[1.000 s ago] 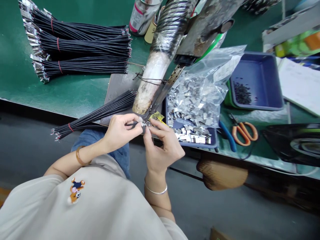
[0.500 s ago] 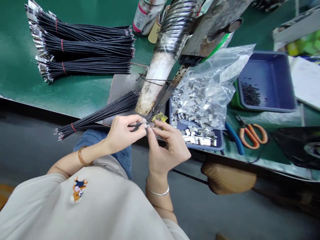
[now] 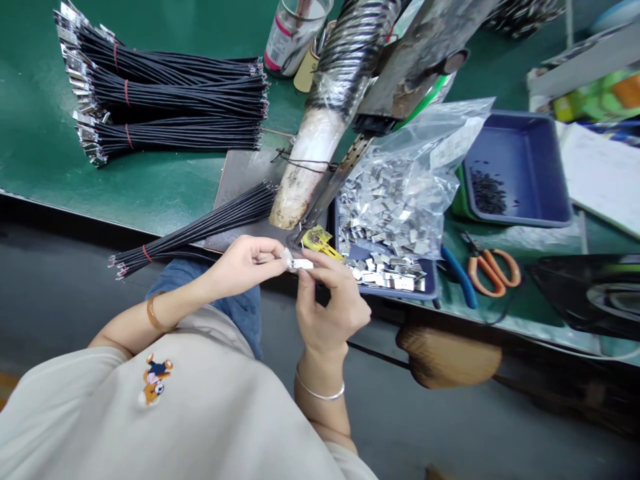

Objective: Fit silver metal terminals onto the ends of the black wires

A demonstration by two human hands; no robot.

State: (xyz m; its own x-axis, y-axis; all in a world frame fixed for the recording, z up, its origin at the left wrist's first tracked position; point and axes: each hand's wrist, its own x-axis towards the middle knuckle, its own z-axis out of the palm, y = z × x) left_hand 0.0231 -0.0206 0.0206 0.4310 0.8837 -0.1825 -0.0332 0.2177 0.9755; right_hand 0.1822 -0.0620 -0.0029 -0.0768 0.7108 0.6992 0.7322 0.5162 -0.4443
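A small shiny metal connector piece (image 3: 303, 264) sits between my two hands, just below the tip of a dirty metal arm (image 3: 345, 170). My left hand (image 3: 253, 263) is closed in a pinch at its left end, beside a bit of whitish material. My right hand (image 3: 333, 290) has its thumb and fingertips about the right end, with the other fingers curled. On the left, a bundle of thin black cables (image 3: 205, 223), tied with a red band, reaches over the table edge near my left wrist. The cable end inside my left hand is hidden.
Tied black cable bundles (image 3: 175, 93) lie at the back left. A film-wrapped pipe (image 3: 310, 147) slants down overhead. To the right are a bag of metal pieces (image 3: 390, 193) on a tray, a blue bin (image 3: 540, 207), blue-handled pliers (image 3: 460, 277) and orange-handled cutters (image 3: 493, 270).
My right hand has shifted slightly left and down, and the metal piece shows more plainly between the fingers. The black cable seen at my left fingers no longer shows. The view has turned slightly.
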